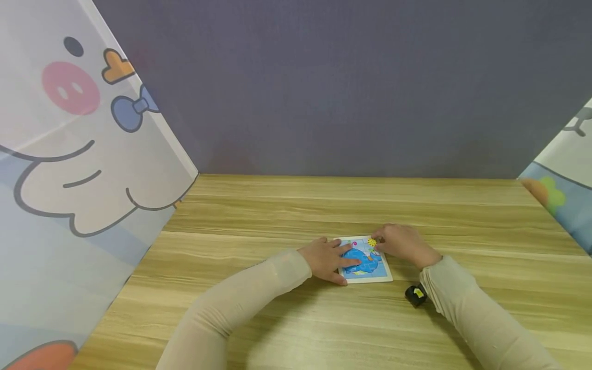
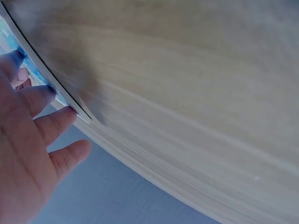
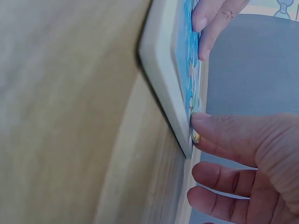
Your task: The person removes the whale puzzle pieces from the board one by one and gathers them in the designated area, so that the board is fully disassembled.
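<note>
Item 1. Puzzle tray [image 1: 370, 280], shallow, pale-rimmed, lying flat just right of the lower centre of the head frame.

Contents: a jigsaw picture [image 1: 365, 263] of a blue animal on light blue, with visible seams; a pink curl near the top edge; at the upper right corner, a piece with a yellow sun [image 1: 372, 242], seen slightly raised at the rim in the right wrist view.

Item 2. Right hand [image 1: 404, 244], at the tray's upper right corner: thumb and forefinger pinch the sun piece; the other fingers bend loosely, holding nothing.

Item 3. Left hand [image 1: 324, 259], at the tray's left side: fingers spread and nearly straight, tips resting across the picture and rim, gripping nothing.

Handling note (judgement): the step appears to be working the corner piece at its place. Best done with a light pinch at the piece's edges, its sides square to the rim, while the left hand steadies the tray without dragging neighbouring pieces; a tilted piece could catch on the rim.

Surroundings: black object with a yellow mark [image 1: 415, 295], beside the right sleeve [image 1: 476, 308]; wood-grain bench [image 1: 277, 226] beneath; dark panel [image 1: 342, 87] across the upper frame; cartoon-printed panel [image 1: 115, 180], frame left.
</note>
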Demonstrator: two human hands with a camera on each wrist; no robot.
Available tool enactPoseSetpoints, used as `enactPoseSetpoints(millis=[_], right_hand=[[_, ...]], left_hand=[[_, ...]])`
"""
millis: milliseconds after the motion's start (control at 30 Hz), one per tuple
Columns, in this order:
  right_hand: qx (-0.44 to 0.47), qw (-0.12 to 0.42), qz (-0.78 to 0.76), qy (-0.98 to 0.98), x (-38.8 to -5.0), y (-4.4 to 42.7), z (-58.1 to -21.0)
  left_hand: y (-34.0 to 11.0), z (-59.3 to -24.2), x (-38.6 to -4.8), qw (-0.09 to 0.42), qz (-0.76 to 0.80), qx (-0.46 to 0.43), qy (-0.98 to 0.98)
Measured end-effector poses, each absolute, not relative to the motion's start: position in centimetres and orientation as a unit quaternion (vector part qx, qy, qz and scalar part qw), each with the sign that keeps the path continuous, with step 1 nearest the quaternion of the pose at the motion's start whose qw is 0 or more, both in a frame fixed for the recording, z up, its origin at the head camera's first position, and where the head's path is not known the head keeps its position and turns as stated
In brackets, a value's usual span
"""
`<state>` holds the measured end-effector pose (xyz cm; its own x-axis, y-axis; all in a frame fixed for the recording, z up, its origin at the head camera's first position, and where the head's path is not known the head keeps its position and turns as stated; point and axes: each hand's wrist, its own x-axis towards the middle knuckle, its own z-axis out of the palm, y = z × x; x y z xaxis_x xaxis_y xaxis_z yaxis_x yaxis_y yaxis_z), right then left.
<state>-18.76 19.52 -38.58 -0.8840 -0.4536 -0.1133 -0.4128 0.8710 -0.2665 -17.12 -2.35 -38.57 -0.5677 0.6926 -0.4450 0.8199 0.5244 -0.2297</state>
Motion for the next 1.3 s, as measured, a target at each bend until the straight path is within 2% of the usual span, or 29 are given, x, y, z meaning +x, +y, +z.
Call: enactPoseSetpoints(millis=[500,1300], right_hand=[[-0.199,0.093,-0.254,0.942,-19.0,19.8,-38.8],[-0.113,0.157,-0.469,0.862,-19.0,20.1,-39.6]], left_hand=[[-2.4,-38.4,-17.0,0.155,-0.213,0.437,0.860],[-2.4,-38.6,-17.2,0.161,-0.202,0.434,0.863]])
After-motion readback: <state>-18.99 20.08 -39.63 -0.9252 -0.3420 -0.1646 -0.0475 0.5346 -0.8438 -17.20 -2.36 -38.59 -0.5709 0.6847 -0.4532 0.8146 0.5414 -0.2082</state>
